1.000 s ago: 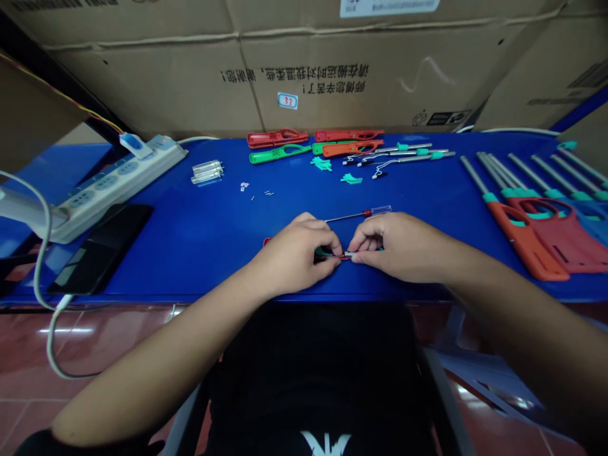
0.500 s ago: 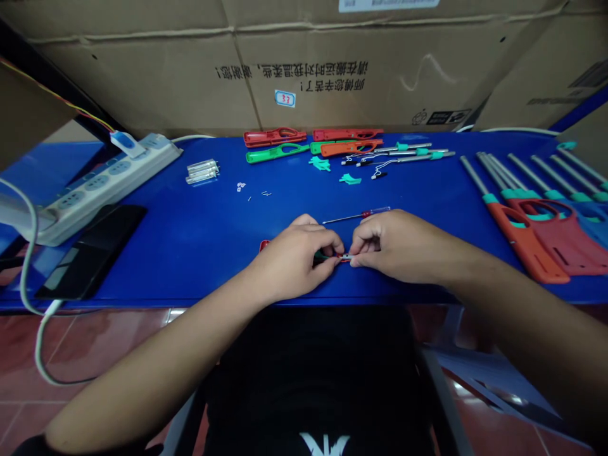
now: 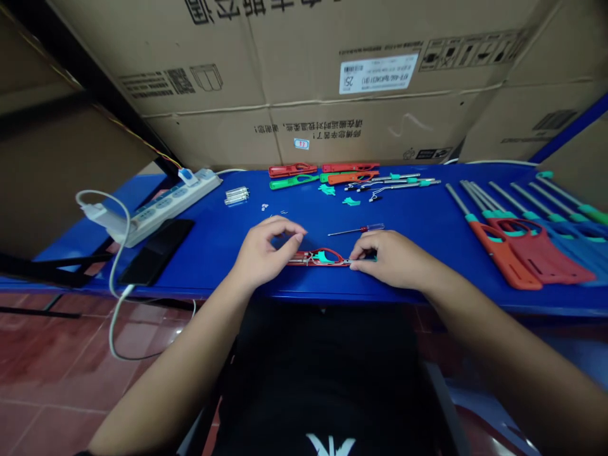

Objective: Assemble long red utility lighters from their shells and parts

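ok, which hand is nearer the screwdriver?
Right. The right hand is close beside the screwdriver, at its handle end; the left hand is farther off, left of its tip.

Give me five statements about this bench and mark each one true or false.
1. The screwdriver lies beyond the red casing. True.
2. The black phone is among the lighters on the right. False: the black phone lies on the left, beside the white power strip.
3. The right hand is at the right end of the red casing. True.
4. The piece showing at the red casing's loop is yellow. False: it is a teal piece.
5. The left hand grips the screwdriver. False: the left hand is by the red casing's left part.
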Available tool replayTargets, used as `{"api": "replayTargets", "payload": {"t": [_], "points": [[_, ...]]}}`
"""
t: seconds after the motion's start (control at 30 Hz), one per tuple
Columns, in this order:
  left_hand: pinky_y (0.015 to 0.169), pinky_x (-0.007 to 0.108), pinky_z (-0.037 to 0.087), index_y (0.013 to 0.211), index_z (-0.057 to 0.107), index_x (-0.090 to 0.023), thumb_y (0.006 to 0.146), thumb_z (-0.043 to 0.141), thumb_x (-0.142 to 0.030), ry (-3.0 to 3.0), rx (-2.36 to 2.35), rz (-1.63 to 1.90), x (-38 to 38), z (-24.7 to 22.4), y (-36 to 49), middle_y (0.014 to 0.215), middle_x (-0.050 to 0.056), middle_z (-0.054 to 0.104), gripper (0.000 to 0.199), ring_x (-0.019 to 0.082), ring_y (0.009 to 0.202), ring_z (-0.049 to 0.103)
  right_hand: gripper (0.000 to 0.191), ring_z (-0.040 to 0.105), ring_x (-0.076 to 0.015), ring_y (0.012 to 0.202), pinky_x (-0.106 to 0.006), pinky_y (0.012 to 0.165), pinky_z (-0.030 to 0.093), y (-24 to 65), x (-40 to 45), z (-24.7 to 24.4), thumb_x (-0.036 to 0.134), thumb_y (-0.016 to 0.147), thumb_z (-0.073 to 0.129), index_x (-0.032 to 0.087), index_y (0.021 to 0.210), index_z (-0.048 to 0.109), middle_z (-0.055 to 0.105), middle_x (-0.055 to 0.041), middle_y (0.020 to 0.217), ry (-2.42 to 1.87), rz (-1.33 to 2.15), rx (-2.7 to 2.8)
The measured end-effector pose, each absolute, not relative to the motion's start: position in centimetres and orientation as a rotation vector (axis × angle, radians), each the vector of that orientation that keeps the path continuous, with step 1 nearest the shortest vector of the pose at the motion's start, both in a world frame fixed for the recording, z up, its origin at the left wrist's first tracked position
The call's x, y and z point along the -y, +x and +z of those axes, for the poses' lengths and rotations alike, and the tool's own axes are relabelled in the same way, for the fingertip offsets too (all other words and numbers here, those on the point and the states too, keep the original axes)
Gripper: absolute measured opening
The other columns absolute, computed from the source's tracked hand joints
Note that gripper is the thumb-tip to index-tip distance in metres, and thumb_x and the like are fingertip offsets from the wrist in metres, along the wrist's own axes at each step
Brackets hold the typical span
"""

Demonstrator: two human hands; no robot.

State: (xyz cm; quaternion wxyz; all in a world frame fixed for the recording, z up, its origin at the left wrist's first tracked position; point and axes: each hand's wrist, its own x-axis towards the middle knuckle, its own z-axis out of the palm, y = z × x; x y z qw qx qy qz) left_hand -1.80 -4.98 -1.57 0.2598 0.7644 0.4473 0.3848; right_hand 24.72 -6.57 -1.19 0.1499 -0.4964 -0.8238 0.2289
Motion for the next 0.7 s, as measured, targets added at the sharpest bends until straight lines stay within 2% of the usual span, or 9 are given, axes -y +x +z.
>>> {"api": "replayTargets", "payload": {"t": [0.17,0.27,0.4,0.57,0.6,0.67,0.7], "points": [[0.087,0.036,0.051,0.093,0.074,-0.018,0.087,0.064,-0.033,2.104,-1.332,1.036,6.2,-2.6,-3.5,0.095,0.007,0.072,0.019,0.020,0.092,0.066,0.007,0.068,-0.0191,0.082,-0.032,0.074,0.052,24.6,6.6,-1.4,0.027,0.081,0.070,0.022,0.084,0.075,0.074,-0.0026,0.087,-1.440,0.621,2.350],[0.078,0.033,0.053,0.096,0.073,-0.018,0.089,0.061,-0.036,2.074,-1.352,1.037,6.0,-3.4,-4.0,0.092,0.007,0.071,0.022,0.019,0.084,0.066,0.012,0.067,-0.0196,0.085,-0.032,0.076,0.053,24.4,7.0,-0.9,0.029,0.079,0.071,0.022,0.087,0.075,0.073,-0.0037,0.090,-1.437,0.581,2.343],[0.070,0.029,0.053,0.097,0.074,-0.019,0.089,0.062,-0.038,2.065,-1.318,1.035,6.0,-3.9,-4.4,0.091,0.005,0.072,0.024,0.017,0.077,0.066,0.024,0.069,-0.0188,0.083,-0.032,0.077,0.054,25.0,7.2,0.5,0.041,0.080,0.070,0.022,0.094,0.075,0.074,-0.0036,0.093,-1.451,0.506,2.303],[0.074,0.029,0.051,0.092,0.074,-0.017,0.092,0.058,-0.040,2.081,-1.308,1.118,6.2,-2.9,-4.2,0.094,0.007,0.073,0.028,0.018,0.084,0.066,0.029,0.070,-0.0220,0.081,-0.033,0.071,0.053,27.7,2.9,2.4,0.041,0.088,0.054,0.025,0.096,0.077,0.077,-0.0026,0.091,-1.733,0.050,2.248],[0.073,0.028,0.050,0.089,0.074,-0.017,0.090,0.060,-0.040,2.105,-1.280,1.102,5.7,-2.1,-4.0,0.093,0.007,0.073,0.027,0.018,0.083,0.066,0.031,0.071,-0.0240,0.086,-0.034,0.073,0.053,28.2,1.1,2.7,0.040,0.090,0.052,0.025,0.099,0.078,0.077,-0.0037,0.094,-1.796,-0.090,2.301],[0.070,0.027,0.048,0.089,0.076,-0.018,0.088,0.063,-0.042,2.156,-1.215,1.071,4.0,-0.3,-3.1,0.087,0.004,0.074,0.027,0.017,0.080,0.065,0.031,0.069,-0.0300,0.099,-0.039,0.083,0.052,28.9,-2.8,2.8,0.035,0.089,0.054,0.021,0.103,0.078,0.076,-0.0090,0.105,-1.829,-0.171,2.344],[0.074,0.027,0.047,0.089,0.076,-0.018,0.087,0.064,-0.042,2.172,-1.195,1.083,2.8,0.6,-2.5,0.089,0.004,0.074,0.026,0.017,0.082,0.065,0.031,0.067,-0.0310,0.103,-0.040,0.087,0.051,29.1,-4.8,2.8,0.034,0.090,0.055,0.020,0.106,0.077,0.075,-0.0103,0.109,-1.842,-0.187,2.366]]}}
